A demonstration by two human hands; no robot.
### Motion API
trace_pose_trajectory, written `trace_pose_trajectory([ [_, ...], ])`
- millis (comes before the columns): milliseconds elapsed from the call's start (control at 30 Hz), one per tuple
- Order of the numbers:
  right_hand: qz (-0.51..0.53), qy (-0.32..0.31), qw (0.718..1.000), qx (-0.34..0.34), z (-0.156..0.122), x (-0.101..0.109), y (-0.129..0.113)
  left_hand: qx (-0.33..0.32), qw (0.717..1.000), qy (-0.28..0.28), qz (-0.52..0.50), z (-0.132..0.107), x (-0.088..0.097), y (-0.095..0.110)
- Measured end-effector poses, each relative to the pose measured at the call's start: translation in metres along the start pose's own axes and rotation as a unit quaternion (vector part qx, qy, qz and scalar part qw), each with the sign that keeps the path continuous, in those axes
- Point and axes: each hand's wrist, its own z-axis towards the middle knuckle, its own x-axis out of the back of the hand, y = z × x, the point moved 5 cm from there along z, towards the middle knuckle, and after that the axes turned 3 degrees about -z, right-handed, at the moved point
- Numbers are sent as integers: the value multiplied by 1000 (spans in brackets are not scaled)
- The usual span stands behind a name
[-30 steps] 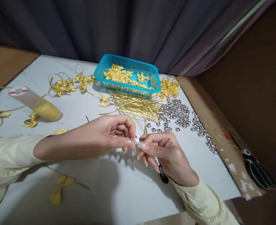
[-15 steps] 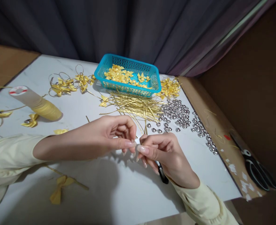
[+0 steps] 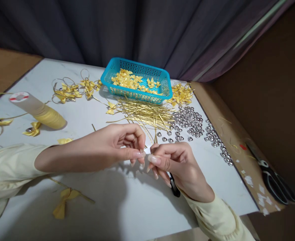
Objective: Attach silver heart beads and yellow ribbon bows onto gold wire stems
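My left hand (image 3: 119, 144) is closed in a pinch above the middle of the white table top (image 3: 147, 211). Just right of it, my right hand (image 3: 180, 167) also pinches, its thumb tip a small gap from the left thumb. Whatever is between the fingers is hidden or too small to name. A black-handled tool (image 3: 174, 187) shows partly beneath my right hand. Nearest beyond the hands lies a pile of gold cords (image 3: 147, 113). A yellow ribbon bow (image 3: 64, 201) with a gold cord lies in front of my left forearm.
A blue basket (image 3: 137, 95) holds yellow bows at the back. Silver beads (image 3: 187, 120) spread on the right, below a heap of yellow bows (image 3: 181, 94). Finished-looking bow loops (image 3: 67, 92) and a ribbon roll (image 3: 40, 112) lie left. Black scissors (image 3: 273, 182) rest near the right edge.
My right hand has shifted very slightly to the right, widening the gap between the thumb tips a little. My left hand stays almost still.
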Motion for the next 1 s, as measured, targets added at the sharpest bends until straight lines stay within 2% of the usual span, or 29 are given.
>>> trace_pose_trajectory([
  [367, 21, 21, 1000, -6, 1, 0, 0, 6, 1000, -6, 4, -2, -3, -2],
  [467, 27, 22, 999, -4, 2, 0, 0, -11, 999, -5, 45, 2, 1, 0],
  [533, 23, 22, 999, 6, 3, 3, -3, -40, 993, 25, 110, 8, 9, -1],
  [600, 13, 25, 999, 20, 5, 7, -6, -71, 973, 77, 205, 14, 20, -6],
  [667, 7, 32, 999, 29, 7, 13, -8, -89, 941, 101, 312, 21, 27, -16],
  [767, 30, 47, 998, 24, 12, 23, -6, -114, 892, 69, 431, 27, 24, -37],
  [867, 75, 41, 996, -6, 16, 28, 0, -164, 856, 34, 489, 26, 15, -49],
  [933, 99, 36, 994, -23, 18, 31, 4, -184, 838, 25, 512, 24, 10, -51],
  [1000, 111, 36, 993, -25, 19, 33, 6, -191, 833, 37, 518, 22, 8, -49],
])
